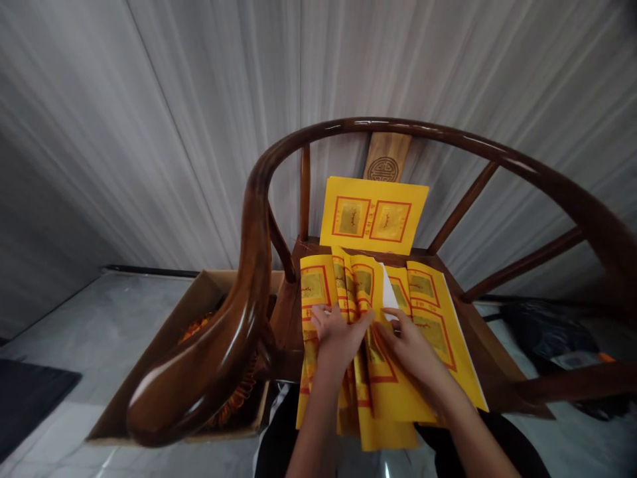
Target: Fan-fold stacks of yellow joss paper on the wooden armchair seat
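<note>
Here we go: the left hand (338,338) is down flat on the fanned yellow paper sheets (318,285), fingers slightly spread, and the right hand (405,348) sits beside it, fingers pressed together at the paper, no telling if it's pinching! The sheets overlap on the seat of a wooden armchair (398,124), with a white slip (389,291) poking out just above the right hand. Another yellow sheet (373,216) leans against the chair back, and a cardboard box (213,280) sits left of the chair.
</note>
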### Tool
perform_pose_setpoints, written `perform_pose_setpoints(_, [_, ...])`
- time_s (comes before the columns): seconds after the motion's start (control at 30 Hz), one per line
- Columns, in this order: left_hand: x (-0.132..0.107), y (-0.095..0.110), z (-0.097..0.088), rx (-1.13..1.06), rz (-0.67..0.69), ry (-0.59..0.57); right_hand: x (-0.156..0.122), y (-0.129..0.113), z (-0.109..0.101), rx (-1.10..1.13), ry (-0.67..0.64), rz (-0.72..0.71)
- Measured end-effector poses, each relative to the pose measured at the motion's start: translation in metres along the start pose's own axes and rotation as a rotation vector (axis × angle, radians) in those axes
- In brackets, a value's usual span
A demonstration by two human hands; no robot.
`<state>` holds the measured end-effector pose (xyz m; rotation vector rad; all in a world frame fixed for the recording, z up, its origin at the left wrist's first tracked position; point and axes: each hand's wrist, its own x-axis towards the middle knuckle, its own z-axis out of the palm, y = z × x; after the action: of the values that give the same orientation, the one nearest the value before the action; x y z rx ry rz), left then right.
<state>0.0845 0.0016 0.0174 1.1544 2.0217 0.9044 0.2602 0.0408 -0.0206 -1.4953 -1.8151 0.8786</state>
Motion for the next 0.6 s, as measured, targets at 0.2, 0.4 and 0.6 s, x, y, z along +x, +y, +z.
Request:
perform_pose_setpoints(0.2, [0.005, -0.006, 0.006, -0.054, 0.076, 0.017, 0.007, -0.001, -0.035, -0.291, 0.171, 0.018])
perform_pose_setpoints(0.4, [0.008, -0.002, 0.008, -0.159, 0.077, -0.087, 0.009, 0.024, -0.053, -0.551, 0.3, 0.453])
perform_pose_setpoints(0.6, [0.005, 0.002, 0.024, -0.076, 0.08, -0.044, 0.003, 0.018, -0.048, -0.2, 0.375, 0.197])
